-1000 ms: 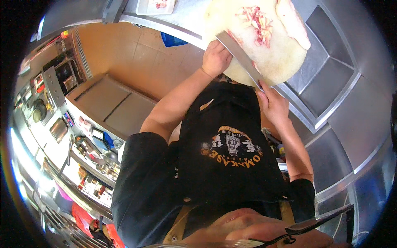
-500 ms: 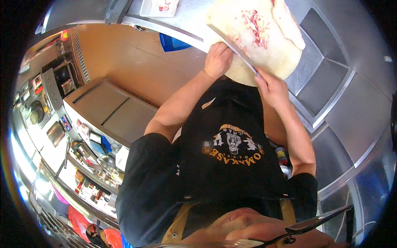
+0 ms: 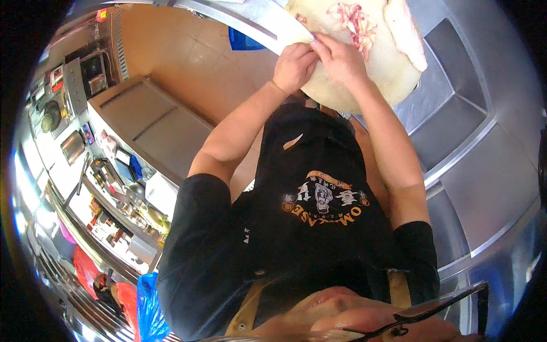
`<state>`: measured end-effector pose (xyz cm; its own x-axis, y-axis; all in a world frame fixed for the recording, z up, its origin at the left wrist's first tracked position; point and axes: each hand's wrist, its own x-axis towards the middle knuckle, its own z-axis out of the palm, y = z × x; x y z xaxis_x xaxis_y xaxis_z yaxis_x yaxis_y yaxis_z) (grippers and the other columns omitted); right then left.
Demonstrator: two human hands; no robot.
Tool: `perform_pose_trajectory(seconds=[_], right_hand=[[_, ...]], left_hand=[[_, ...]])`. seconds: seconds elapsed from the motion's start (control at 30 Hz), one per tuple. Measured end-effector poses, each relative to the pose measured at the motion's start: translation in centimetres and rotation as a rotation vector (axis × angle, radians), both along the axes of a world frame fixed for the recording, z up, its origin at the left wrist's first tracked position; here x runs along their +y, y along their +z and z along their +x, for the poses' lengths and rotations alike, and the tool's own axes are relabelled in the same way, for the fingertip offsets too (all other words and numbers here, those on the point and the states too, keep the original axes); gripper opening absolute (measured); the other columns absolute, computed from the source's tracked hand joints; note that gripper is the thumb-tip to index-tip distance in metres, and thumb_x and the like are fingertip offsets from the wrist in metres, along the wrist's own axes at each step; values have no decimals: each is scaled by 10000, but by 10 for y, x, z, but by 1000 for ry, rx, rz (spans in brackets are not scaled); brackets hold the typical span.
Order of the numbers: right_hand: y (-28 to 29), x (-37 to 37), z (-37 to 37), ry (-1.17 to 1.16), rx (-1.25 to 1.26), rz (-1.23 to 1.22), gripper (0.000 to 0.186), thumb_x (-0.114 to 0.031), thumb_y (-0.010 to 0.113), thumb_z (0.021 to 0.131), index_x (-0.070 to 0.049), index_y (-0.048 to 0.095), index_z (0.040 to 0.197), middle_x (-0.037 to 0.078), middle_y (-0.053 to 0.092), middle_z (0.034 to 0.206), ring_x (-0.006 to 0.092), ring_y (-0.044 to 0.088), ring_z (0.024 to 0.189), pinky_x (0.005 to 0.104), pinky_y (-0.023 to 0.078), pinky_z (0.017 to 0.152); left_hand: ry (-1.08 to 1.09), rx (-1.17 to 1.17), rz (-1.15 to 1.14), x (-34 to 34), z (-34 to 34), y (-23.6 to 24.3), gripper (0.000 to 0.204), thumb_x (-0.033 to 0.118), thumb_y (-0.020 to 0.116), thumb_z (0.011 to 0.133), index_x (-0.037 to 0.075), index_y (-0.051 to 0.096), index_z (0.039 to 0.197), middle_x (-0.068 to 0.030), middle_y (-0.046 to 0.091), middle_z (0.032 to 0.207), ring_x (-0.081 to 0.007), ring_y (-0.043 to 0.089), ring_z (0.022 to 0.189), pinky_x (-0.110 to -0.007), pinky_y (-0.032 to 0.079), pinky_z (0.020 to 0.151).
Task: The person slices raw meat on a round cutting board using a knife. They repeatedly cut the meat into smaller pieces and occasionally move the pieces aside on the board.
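A round pale cutting board (image 3: 364,91) lies at the top of the view. My right hand (image 3: 342,61) is closed round a knife (image 3: 295,24), whose blade stretches up and left past the board's edge. Beside it, my left hand (image 3: 293,68) has its fingers curled at the board's left edge, close to the right fingertips; what is in them, if anything, is hidden. Pink and red chopped raw meat (image 3: 360,31) lies loose on the board beyond my right hand. A larger pale slab of raw meat (image 3: 405,37) rests along its right side.
Steel sink basins (image 3: 450,111) stand to the right of the board. A blue container (image 3: 246,40) is on the brown floor at the upper left. Farther left is a grey-topped counter (image 3: 154,114), with cookware and shelves behind. A blue plastic bag (image 3: 151,308) hangs at the lower left.
My right hand has moved up and left with the knife, coming next to my left hand. The view has shifted, so the white tray is now mostly out of frame.
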<state>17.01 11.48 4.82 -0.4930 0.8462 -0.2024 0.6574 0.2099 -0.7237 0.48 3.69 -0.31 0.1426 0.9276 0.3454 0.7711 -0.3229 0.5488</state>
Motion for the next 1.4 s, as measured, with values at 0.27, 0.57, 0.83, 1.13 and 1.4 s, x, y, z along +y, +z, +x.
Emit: perform_pose_trajectory(seconds=[0.27,0.57,0.83,1.13,1.4], right_hand=[[27,-44,91,-299,372,-701,396,-294,641,1092,-37,673,1392,-15,578,757,45,522,658,241,480,616],[45,-74,122,52,-24,8,391,-310,665,1047,-140,681,1398,181,758,1062,367,750,948,450,587,771],[48,-99,131,127,-186,-38,406,-343,659,1043,-162,661,1406,157,759,1034,384,743,867,493,575,703],[16,1,11,-10,37,-28,415,-372,607,1067,-143,674,1406,189,757,1137,388,743,1003,451,589,847],[58,-84,137,147,-116,-51,391,-299,671,1035,-167,675,1403,169,768,1040,388,746,918,488,586,758]], left_hand=[[191,-49,9,-10,20,8,184,92,775,848,100,773,1032,-54,722,1132,-294,678,1050,-416,537,926],[219,34,-42,-14,22,-4,210,104,788,819,108,790,1029,-55,737,1099,-285,685,1039,-419,546,915],[202,72,-8,-15,19,-8,308,85,785,783,107,799,1090,-71,751,1156,-299,689,1096,-428,548,961],[165,9,36,-9,20,-7,279,101,783,779,123,787,1057,-54,736,1125,-284,681,1068,-423,538,943],[188,52,-22,-19,17,-8,264,89,794,803,105,789,1067,-78,745,1123,-332,690,1022,-432,551,928]])
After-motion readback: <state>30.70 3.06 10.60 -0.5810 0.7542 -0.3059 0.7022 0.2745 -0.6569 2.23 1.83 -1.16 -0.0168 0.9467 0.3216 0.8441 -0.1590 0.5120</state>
